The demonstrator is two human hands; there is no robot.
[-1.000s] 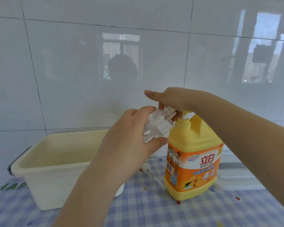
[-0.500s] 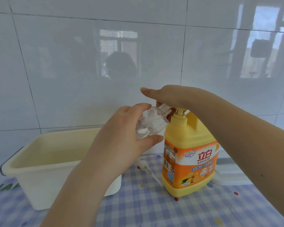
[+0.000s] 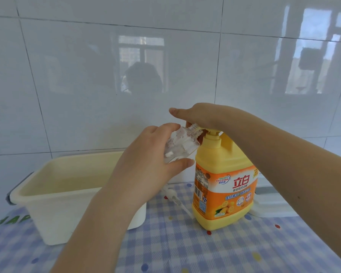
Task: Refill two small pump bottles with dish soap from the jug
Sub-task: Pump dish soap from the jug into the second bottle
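Near the back edge of the tabletop, beside the white tiled wall: tall yellow plastic dish-soap jug with an orange label, upright on the blue-and-white checked cloth. Right hand laid flat on the jug's pump head, fingers straight, pressing rather than gripping. Left hand wrapped around a small clear plastic bottle, thumb below and fingers over, bottle tilted with its threaded open neck up against the jug's nozzle.

Against the two earlier views, little different: same grip, same tilt, bottle mouth now tucked a touch closer under the nozzle, right palm apparently settled lower on the pump. Judged from this, a pumping stroke under way, soap going into the first bottle; fill level not readable through the clear wall, only some whitish residue or foam inside. A good share of the task likely still ahead.

Just left of the jug's base, flat on the cloth: white pump top with its dip tube, unscrewed, waiting to go back on. Towards the left edge: cream rectangular plastic tub, partly behind the left forearm. Behind the jug on the right: white flat tray or lid, mostly hidden by the right arm. Second bottle not in view. Nothing blocking the nozzle; main risk a drip outside the narrow neck.
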